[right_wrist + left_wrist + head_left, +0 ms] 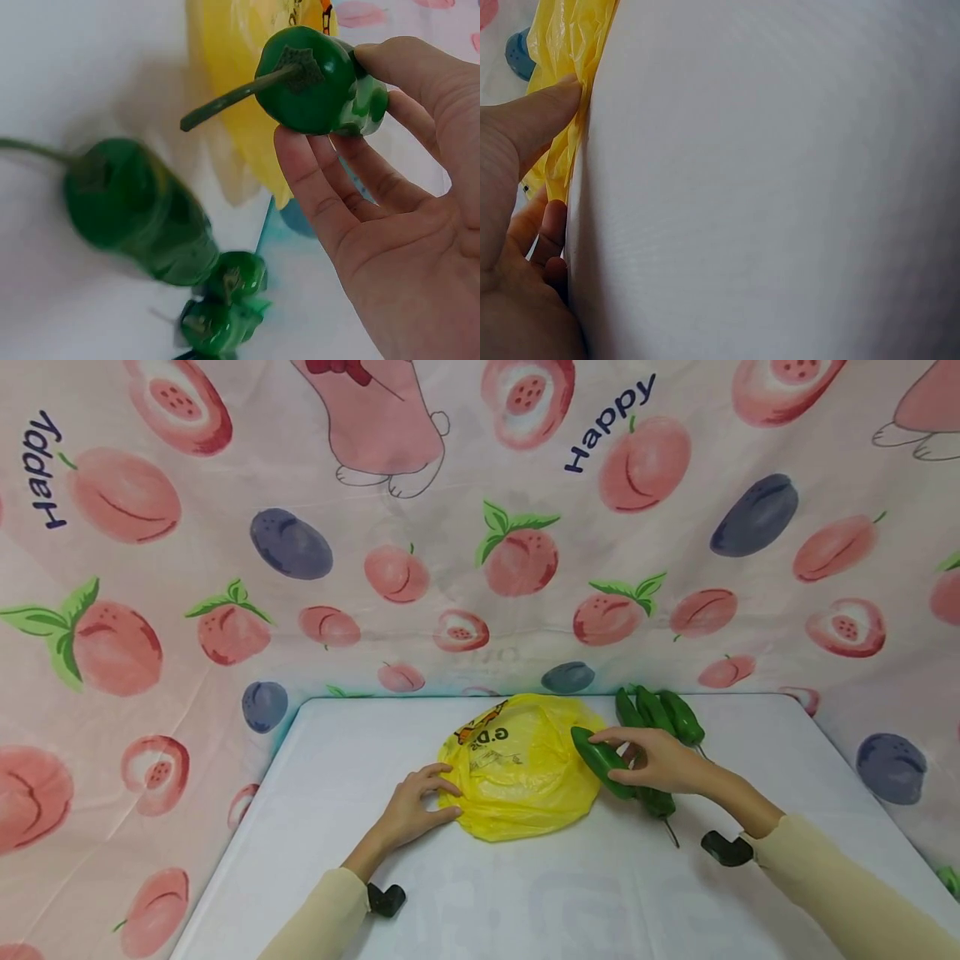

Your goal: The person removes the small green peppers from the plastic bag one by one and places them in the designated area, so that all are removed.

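A crumpled yellow plastic bag [517,777] with printing on it lies puffed up on the white table. My left hand [414,806] holds its left edge, the thumb [551,109] against the plastic and the fingertips lower down in the left wrist view. Between thumb and fingers, my right hand [663,762] pinches a green pepper [307,79] beside the bag's right side, its stem toward the wrist camera. Another green pepper [658,803] lies below that hand, partly hidden by it.
More green peppers [681,717] lie behind the right hand, near the table's back edge. A fruit-printed cloth [450,527] hangs behind the white table [525,902]. Small black wrist cameras sit at the left cuff [386,900] and the right cuff [726,849].
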Demonstrator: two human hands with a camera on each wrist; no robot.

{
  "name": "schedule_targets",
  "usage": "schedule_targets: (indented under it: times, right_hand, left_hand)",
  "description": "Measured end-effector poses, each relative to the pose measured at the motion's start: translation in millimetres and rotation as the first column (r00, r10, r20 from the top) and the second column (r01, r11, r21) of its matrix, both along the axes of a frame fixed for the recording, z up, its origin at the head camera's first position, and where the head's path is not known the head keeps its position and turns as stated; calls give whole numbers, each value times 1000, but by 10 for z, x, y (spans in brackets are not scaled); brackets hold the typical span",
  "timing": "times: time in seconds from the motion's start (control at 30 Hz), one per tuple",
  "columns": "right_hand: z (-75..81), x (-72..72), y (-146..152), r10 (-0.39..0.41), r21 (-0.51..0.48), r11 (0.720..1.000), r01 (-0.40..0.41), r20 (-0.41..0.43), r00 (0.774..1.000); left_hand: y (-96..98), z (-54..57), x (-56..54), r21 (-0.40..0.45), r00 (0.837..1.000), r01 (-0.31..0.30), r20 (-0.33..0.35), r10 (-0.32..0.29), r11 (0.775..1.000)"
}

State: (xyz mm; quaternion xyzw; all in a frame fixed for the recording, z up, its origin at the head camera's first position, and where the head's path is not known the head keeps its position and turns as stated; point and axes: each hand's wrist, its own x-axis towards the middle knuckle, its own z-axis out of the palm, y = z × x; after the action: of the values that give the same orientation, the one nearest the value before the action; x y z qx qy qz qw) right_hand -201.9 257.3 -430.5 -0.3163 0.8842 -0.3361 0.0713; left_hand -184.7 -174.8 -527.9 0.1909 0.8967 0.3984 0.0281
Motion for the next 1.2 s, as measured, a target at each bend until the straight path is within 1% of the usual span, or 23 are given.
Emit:
schedule_targets:
  times: [0.17, 0.47, 0.57, 0.8, 0.93, 1.03, 1.2]
  right_hand:
    - [16, 74, 147, -23, -24, 999, 23, 18, 1000]
    - [61, 206, 369, -126, 5, 992, 125, 64, 990]
    - [75, 244, 456, -146, 16, 989, 145, 71, 987]
    - [97, 352, 638, -176, 16, 984, 175, 27, 984]
    - [82, 413, 735, -217, 23, 976, 216, 20, 976]
    - [58, 448, 807, -231, 16, 973, 231, 8, 973]
    - [23, 488, 912, -224, -11, 975, 224, -23, 974]
  left_hand:
    - [1, 25, 11, 2, 1000, -3, 9, 3, 1000]
    - [5, 22, 20, 7, 1000, -4, 10, 3, 1000]
    - [4, 17, 15, 2, 1000, -1, 4, 1, 1000]
    - [-2, 15, 19, 1, 1000, -3, 12, 3, 1000]
    - [-4, 9, 21, -2, 1000, 2, 9, -2, 1000]
    - [-5, 9, 16, -8, 1000, 3, 15, -3, 1000]
    - [-2, 19, 8, -14, 1000, -5, 19, 6, 1000]
